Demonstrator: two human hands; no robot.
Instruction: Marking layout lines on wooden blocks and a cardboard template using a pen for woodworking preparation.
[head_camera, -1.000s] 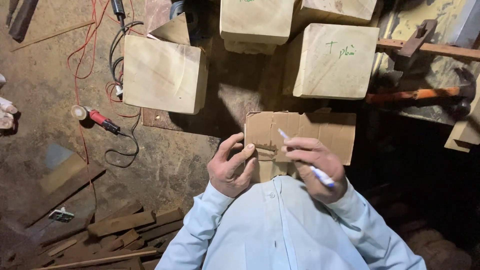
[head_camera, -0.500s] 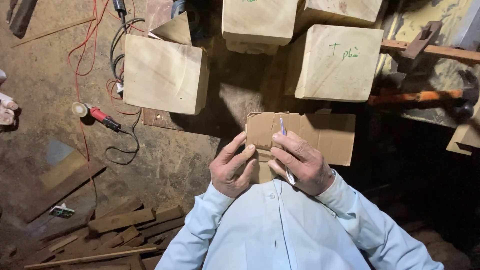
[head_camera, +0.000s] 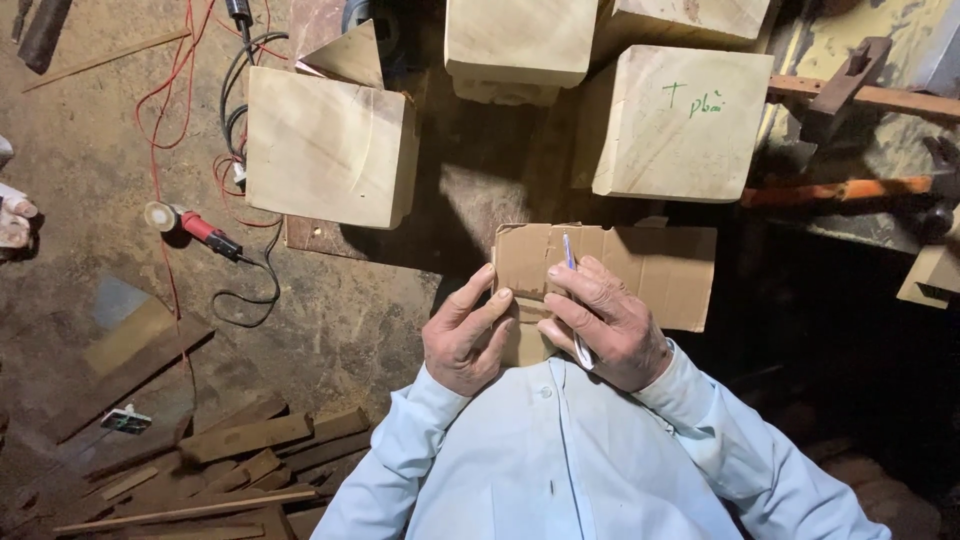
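Observation:
A brown cardboard piece (head_camera: 650, 270) lies in front of my chest. My left hand (head_camera: 462, 335) rests flat on its left edge, fingers apart, pressing it down. My right hand (head_camera: 605, 325) grips a pen (head_camera: 569, 255) whose tip points up onto the cardboard near its top edge. Both hands are close together at the lower left part of the cardboard. My pale blue shirt sleeves fill the bottom of the view.
Large pale wooden blocks stand ahead: one at left (head_camera: 325, 145), one at centre top (head_camera: 520, 40), one with green marks at right (head_camera: 680, 120). A red angle grinder (head_camera: 195, 228) with cables lies on the dirt floor. Wood scraps (head_camera: 240, 450) pile at lower left. A hammer (head_camera: 850, 188) lies at right.
My right hand has swung the pen from pointing down and right to upright on the cardboard, and moved in beside my left hand.

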